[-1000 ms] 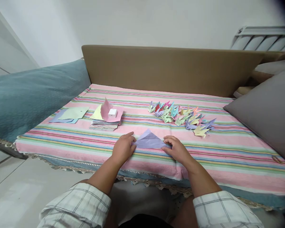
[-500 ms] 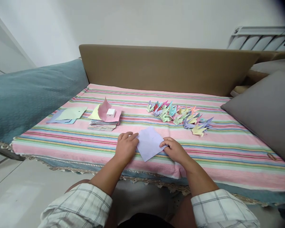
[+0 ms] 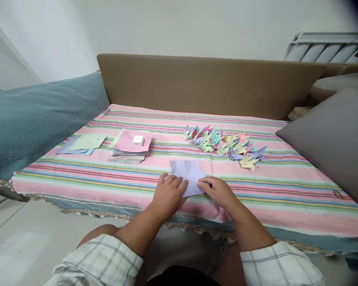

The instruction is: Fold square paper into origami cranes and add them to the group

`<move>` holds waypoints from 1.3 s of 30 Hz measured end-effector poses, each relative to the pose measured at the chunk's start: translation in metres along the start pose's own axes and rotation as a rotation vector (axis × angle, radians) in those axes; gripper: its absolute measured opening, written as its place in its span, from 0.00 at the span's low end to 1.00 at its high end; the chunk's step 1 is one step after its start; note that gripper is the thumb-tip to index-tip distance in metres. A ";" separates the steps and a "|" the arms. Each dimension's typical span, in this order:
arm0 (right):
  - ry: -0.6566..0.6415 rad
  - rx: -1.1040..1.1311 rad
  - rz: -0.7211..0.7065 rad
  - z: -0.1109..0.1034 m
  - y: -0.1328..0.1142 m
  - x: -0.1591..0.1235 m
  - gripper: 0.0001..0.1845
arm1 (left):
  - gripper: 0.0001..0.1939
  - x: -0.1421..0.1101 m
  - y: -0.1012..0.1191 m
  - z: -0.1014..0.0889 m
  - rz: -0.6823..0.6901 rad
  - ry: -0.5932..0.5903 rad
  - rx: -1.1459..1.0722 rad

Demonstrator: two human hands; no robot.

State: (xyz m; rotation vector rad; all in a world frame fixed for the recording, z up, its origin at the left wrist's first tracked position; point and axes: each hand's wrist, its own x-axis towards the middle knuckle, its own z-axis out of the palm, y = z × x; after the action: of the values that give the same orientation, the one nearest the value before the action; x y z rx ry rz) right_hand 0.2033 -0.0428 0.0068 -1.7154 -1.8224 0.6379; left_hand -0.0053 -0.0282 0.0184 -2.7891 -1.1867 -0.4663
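On the striped cloth (image 3: pixel 274 194), the left hand (image 3: pixel 168 194) is pressing one lavender sheet (image 3: pixel 191 171), fingers spread; the right hand (image 3: pixel 219 192) is pinching its edge. One white block (image 3: pixel 138 140) is topping one paper stack (image 3: pixel 129 156), three loose sheets (image 3: pixel 88 142) lying nearby.

lilac paper (image 3: pixel 192 174), pink-striped cloth (image 3: pixel 113 178), teal armrest cover (image 3: pixel 41 107), grey cushion (image 3: pixel 331 135), black-checked white sleeves (image 3: pixel 101 262)

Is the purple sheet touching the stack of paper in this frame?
Apart: the head view shows striped cloth between the purple sheet and the stack of paper.
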 end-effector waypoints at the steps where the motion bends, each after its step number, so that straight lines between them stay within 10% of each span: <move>1: -0.012 0.020 0.013 0.000 -0.001 -0.002 0.17 | 0.20 0.000 -0.001 0.001 -0.010 -0.002 0.020; 14: -0.022 0.179 0.134 0.010 -0.010 -0.012 0.23 | 0.17 0.000 -0.002 0.018 -0.017 0.182 0.124; 24: -0.152 0.420 0.137 0.013 -0.016 -0.019 0.27 | 0.13 0.004 -0.018 0.017 -0.005 0.069 0.129; 31: 0.322 0.046 -0.096 0.000 -0.001 -0.005 0.16 | 0.12 0.004 -0.025 0.022 0.031 -0.013 0.064; 39: -0.103 -0.236 -0.352 0.002 0.004 -0.001 0.37 | 0.10 -0.001 -0.029 0.012 0.047 -0.014 -0.001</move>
State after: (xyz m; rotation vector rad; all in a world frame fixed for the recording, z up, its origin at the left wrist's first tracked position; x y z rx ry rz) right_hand 0.2055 -0.0438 0.0026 -1.4658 -2.2782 0.3824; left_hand -0.0237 -0.0060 0.0056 -2.8183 -1.1211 -0.4444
